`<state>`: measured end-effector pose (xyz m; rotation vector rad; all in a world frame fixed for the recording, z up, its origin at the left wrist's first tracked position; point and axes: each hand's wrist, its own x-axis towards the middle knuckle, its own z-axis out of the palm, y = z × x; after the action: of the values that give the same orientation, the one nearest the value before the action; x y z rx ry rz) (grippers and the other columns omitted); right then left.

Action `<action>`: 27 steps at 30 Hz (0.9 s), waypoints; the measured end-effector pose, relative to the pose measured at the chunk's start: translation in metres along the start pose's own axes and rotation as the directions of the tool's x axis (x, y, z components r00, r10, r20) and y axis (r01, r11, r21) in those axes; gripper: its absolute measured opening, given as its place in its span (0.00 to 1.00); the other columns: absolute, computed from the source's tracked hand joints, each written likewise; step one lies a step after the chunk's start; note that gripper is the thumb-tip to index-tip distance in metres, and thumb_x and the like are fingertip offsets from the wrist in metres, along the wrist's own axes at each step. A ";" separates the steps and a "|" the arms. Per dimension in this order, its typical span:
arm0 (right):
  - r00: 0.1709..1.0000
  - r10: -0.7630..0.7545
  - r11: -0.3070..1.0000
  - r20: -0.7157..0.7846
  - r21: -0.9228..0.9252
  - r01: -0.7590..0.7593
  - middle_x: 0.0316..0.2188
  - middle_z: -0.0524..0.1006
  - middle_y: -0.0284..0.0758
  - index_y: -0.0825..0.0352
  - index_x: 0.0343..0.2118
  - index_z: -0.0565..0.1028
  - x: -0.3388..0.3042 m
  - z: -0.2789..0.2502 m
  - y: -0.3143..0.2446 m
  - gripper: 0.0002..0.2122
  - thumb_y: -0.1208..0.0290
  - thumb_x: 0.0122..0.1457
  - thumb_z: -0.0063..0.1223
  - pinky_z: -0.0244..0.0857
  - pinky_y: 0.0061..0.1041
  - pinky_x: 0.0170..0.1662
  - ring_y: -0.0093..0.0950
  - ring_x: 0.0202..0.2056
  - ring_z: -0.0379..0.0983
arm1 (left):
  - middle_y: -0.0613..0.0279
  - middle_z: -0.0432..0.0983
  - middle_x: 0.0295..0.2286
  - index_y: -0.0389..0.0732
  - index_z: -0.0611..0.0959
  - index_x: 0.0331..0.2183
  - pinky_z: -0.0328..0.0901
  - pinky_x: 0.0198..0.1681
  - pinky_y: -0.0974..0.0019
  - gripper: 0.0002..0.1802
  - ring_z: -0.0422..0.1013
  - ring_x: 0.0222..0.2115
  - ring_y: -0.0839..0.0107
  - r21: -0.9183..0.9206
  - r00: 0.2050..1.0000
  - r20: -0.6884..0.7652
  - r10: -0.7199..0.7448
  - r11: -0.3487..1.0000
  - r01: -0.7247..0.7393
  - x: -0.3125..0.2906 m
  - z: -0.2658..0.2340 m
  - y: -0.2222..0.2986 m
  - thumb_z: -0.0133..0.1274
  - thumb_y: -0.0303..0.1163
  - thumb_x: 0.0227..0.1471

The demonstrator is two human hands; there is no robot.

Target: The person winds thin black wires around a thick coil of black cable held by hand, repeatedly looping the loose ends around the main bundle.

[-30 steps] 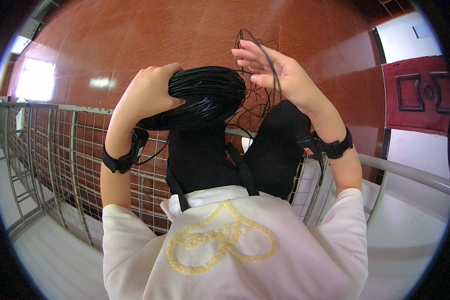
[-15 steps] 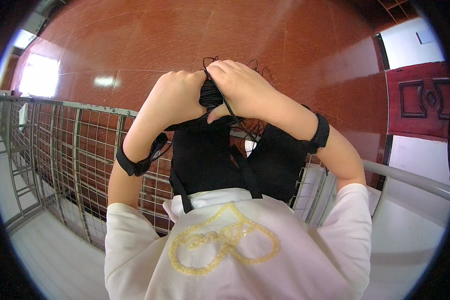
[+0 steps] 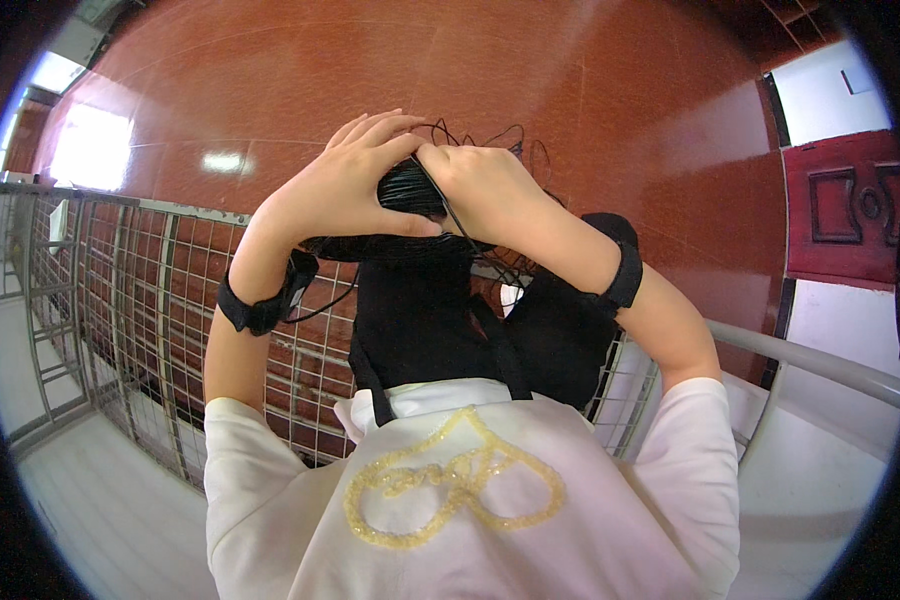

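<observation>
A thick bundle of thin black cord point(image 3: 408, 190) lies crosswise in front of my lap, its strands packed side by side. Around it arches my left hand point(image 3: 355, 185), fingers stretched over the far side and thumb along the near side. Curled closed at the bundle's right end is my right hand point(image 3: 480, 185). One loose strand point(image 3: 435, 180) runs across the bundle, beside the right hand's fingers. Its fingertips are hidden, so the exact hold is unclear. Loose loops point(image 3: 515, 150) stick out beyond the right hand.
My black-clad thighs point(image 3: 410, 320) are below the bundle. A metal grid railing point(image 3: 140, 300) stands on the left and a grey rail point(image 3: 820, 360) on the right. Beyond lies a shiny reddish-brown tiled surface point(image 3: 570, 80). A dark red panel point(image 3: 845, 205) is at the far right.
My left hand has opened out from a tighter fist, its fingers now stretched over the bundle. My right hand has curled tighter and turned knuckles up. More of the bundle shows.
</observation>
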<state>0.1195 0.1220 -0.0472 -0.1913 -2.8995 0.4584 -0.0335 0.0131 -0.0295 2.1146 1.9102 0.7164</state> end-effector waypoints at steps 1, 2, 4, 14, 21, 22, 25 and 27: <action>0.999 -0.023 1.000 -0.041 0.005 0.023 0.24 0.74 0.42 0.70 0.28 0.66 -0.002 0.000 0.000 0.14 0.72 0.40 0.57 0.69 0.34 0.29 0.39 0.29 0.74 | 0.49 0.64 0.47 0.36 0.75 0.38 0.45 0.58 0.51 0.34 0.51 0.55 0.52 0.013 0.997 0.071 0.009 1.000 -0.010 0.000 -0.001 -0.003 0.61 0.51 0.34; 0.995 -0.047 0.999 -0.083 0.010 0.047 0.23 0.75 0.41 0.70 0.26 0.67 -0.004 0.000 -0.001 0.09 0.73 0.43 0.53 0.70 0.33 0.29 0.38 0.27 0.75 | 0.49 0.64 0.47 0.36 0.75 0.38 0.45 0.58 0.51 0.34 0.51 0.55 0.52 0.016 0.998 0.069 0.007 1.000 -0.008 -0.002 -0.004 -0.004 0.61 0.51 0.34; 0.997 -0.008 1.000 -0.082 0.008 0.009 0.23 0.75 0.41 0.70 0.27 0.67 -0.005 0.000 -0.001 0.10 0.73 0.43 0.53 0.70 0.33 0.29 0.38 0.28 0.75 | 0.51 0.69 0.42 0.38 0.79 0.37 0.47 0.58 0.50 0.36 0.57 0.52 0.53 0.260 0.997 0.035 0.068 0.963 -0.075 -0.005 -0.011 -0.004 0.56 0.61 0.35; 0.998 0.057 0.996 0.001 0.072 -0.057 0.28 0.75 0.39 0.66 0.32 0.66 -0.012 -0.008 0.001 0.18 0.71 0.39 0.60 0.70 0.35 0.33 0.38 0.35 0.73 | 0.53 0.69 0.37 0.34 0.74 0.28 0.54 0.52 0.53 0.30 0.62 0.45 0.54 0.316 0.996 0.007 -0.090 0.945 0.083 -0.068 -0.021 -0.024 0.54 0.56 0.38; 0.995 0.084 0.995 0.062 0.053 -0.087 0.27 0.75 0.38 0.65 0.33 0.66 -0.013 -0.012 0.005 0.16 0.70 0.40 0.58 0.69 0.35 0.32 0.38 0.33 0.74 | 0.55 0.69 0.41 0.39 0.76 0.38 0.56 0.49 0.55 0.25 0.62 0.45 0.55 0.154 0.975 -0.108 -0.194 0.966 0.209 -0.096 -0.014 -0.027 0.59 0.43 0.38; 0.994 0.086 0.995 0.066 0.053 -0.089 0.27 0.75 0.38 0.65 0.33 0.66 -0.015 -0.010 0.004 0.16 0.70 0.40 0.58 0.69 0.35 0.32 0.38 0.33 0.74 | 0.55 0.67 0.43 0.39 0.75 0.40 0.54 0.51 0.55 0.26 0.61 0.47 0.55 0.106 0.976 -0.143 -0.163 0.978 0.179 -0.087 -0.016 -0.017 0.60 0.40 0.38; 1.000 0.024 0.999 -0.009 0.035 -0.023 0.26 0.75 0.38 0.65 0.32 0.67 -0.012 -0.006 0.000 0.15 0.71 0.41 0.57 0.69 0.35 0.31 0.37 0.32 0.74 | 0.58 0.66 0.46 0.46 0.78 0.38 0.51 0.54 0.52 0.22 0.58 0.51 0.56 0.154 0.984 -0.155 0.087 0.986 -0.063 -0.061 -0.016 0.014 0.60 0.34 0.35; 0.999 0.021 0.999 -0.030 0.030 -0.020 0.25 0.76 0.38 0.66 0.31 0.67 -0.009 -0.005 -0.002 0.13 0.73 0.41 0.55 0.69 0.35 0.31 0.38 0.31 0.74 | 0.64 0.67 0.46 0.48 0.80 0.31 0.51 0.55 0.51 0.15 0.58 0.52 0.60 0.228 0.952 -0.124 0.281 0.941 -0.248 -0.053 -0.002 0.031 0.61 0.34 0.34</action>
<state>0.1290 0.1203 -0.0433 -0.2216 -2.8617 0.4973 -0.0098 -0.0433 -0.0249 2.5536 1.8688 0.7814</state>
